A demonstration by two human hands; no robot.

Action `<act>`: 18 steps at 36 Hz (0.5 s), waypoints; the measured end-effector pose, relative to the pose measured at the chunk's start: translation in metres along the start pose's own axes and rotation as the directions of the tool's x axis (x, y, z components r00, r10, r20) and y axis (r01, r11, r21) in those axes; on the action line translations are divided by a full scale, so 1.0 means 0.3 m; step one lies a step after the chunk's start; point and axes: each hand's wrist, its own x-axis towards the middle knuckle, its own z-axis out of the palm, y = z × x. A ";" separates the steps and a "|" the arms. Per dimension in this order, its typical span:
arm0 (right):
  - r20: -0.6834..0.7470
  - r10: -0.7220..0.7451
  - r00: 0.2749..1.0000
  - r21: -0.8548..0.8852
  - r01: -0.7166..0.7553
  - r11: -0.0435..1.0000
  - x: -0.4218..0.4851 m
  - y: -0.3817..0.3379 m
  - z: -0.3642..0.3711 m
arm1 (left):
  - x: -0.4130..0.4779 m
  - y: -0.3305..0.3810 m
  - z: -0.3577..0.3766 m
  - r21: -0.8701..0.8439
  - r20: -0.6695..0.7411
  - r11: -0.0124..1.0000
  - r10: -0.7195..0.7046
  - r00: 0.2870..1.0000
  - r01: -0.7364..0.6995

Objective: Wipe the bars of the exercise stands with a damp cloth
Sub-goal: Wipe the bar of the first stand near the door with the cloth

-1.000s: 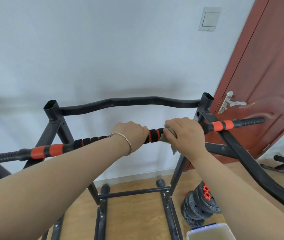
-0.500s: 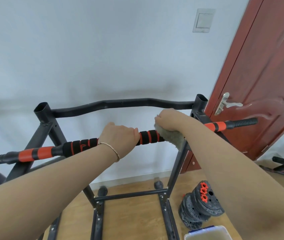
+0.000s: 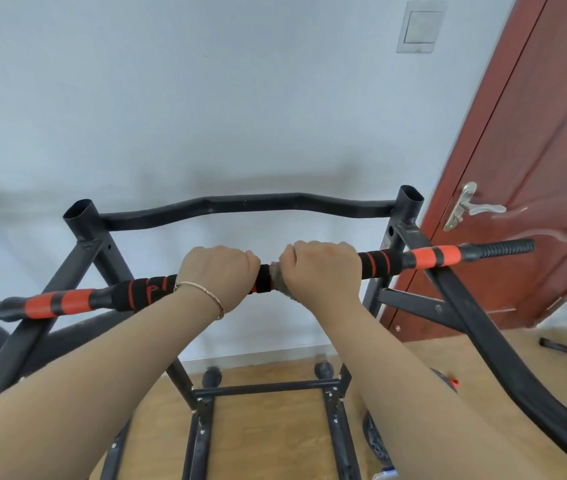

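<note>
Right hand is curled tight round the grey cloth, clamping it onto the padded bar; the left hand grips bare foam just beside it. The bar runs left to right, rising slightly rightward, so wiping follows that axis. Half a second ago the cloth was near the right upright; it has slid inward until the fists nearly meet.

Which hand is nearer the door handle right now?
Right. The right hand grips the cloth on the bar, left of and below the door handle. The left hand grips the bar farther left, beyond the right hand.
</note>
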 end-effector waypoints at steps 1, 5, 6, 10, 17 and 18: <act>0.111 -0.046 0.993 -0.039 0.051 0.998 0.017 0.008 -0.016 | -0.008 0.005 0.004 0.022 -0.025 1.000 0.002 1.000 -0.002; 0.471 0.114 0.874 0.106 -0.184 0.977 0.114 0.074 -0.078 | -0.054 0.026 0.020 0.022 -0.195 1.000 0.017 0.981 -0.012; 0.546 0.135 0.827 0.149 -0.254 0.956 0.138 0.099 -0.075 | -0.063 0.029 0.027 0.022 -0.243 1.000 0.015 0.970 -0.010; 0.580 0.082 0.811 0.349 -0.338 0.874 0.161 0.189 -0.047 | -0.056 0.016 0.047 0.001 -0.362 1.000 -0.013 0.932 0.014; 0.398 -0.044 0.916 0.210 -0.044 0.977 0.012 0.170 -0.045 | 0.026 -0.014 -0.038 0.000 -0.108 0.999 0.050 0.993 -0.050; 0.348 -0.058 0.936 0.151 0.005 0.989 0.012 0.169 -0.037 | 0.043 -0.017 -0.043 -0.048 -0.025 0.995 0.087 0.996 -0.089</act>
